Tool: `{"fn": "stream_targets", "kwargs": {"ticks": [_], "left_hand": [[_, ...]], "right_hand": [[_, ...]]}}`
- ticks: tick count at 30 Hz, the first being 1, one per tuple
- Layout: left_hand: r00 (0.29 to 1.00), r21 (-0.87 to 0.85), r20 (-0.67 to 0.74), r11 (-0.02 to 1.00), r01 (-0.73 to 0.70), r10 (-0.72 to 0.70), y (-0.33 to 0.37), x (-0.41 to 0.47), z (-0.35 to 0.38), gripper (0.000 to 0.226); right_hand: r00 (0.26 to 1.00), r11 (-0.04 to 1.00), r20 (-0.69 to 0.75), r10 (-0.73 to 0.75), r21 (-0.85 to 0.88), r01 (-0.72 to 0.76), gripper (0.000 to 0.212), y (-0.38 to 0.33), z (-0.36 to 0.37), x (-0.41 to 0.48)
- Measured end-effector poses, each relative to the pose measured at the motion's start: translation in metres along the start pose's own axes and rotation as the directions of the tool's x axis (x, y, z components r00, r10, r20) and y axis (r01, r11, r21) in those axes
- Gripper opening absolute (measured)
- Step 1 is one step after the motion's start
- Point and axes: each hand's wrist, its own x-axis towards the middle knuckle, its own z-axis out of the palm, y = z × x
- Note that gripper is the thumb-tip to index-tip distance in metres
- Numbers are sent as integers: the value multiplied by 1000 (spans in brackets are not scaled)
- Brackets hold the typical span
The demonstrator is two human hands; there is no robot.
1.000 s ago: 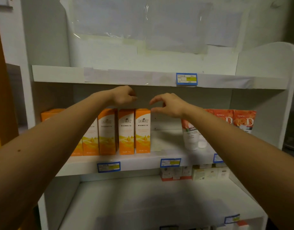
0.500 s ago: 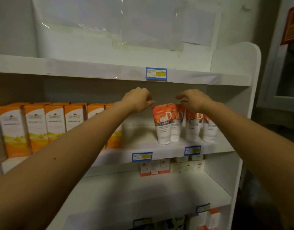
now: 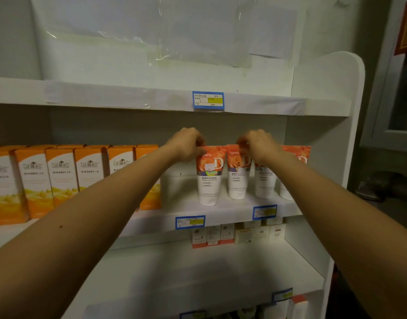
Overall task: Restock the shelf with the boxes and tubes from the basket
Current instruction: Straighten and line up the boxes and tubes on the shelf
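Several orange-and-white tubes stand cap-down on the middle shelf at the right. My left hand pinches the top edge of the leftmost tube. My right hand pinches the top of the second tube and covers the top of the third tube. A fourth tube shows behind my right forearm. A row of several orange boxes stands on the same shelf to the left, partly hidden by my left arm. No basket is in view.
The top shelf edge carries a blue price tag. Small white and red boxes sit at the back of the shelf below. The unit's white side panel closes the right side. More items show at the bottom.
Both hands have moved right from the orange boxes to the tubes and closed on the tops of the two leftmost tubes. The view has swung right and moved closer.
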Motion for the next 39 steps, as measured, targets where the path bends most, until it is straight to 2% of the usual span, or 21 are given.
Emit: {"fn": "stream_targets", "kwargs": {"ticks": [7,17,23,28,33,36,39], "left_hand": [[999,21,-4,999,48,-48,-13,-7,-9,31],[993,36,-33,993,115,-114,-18,-11,-9,33],[994,243,-15,964,108,-108,-13,-14,-16,33],[997,353,4,933,74,-81,-7,-17,-19,33],[997,389,0,919,66,-72,-4,-18,-19,34],[996,387,-60,919,81,-62,-3,-19,-18,34],[993,392,-112,916,88,-48,-1,-19,-16,31]], "right_hand": [[999,989,31,33,145,-37,27,-5,-2,1],[999,974,36,-32,227,22,23,-22,-4,-2],[1000,966,12,-27,259,23,25,-27,-2,-5],[998,972,35,-56,230,47,33,-20,-6,-7],[994,995,-97,46,91,-37,36,21,-18,-12],[993,993,-35,112,-32,-113,39,42,-20,-19],[993,992,5,117,-51,-117,33,51,-15,-20]]}}
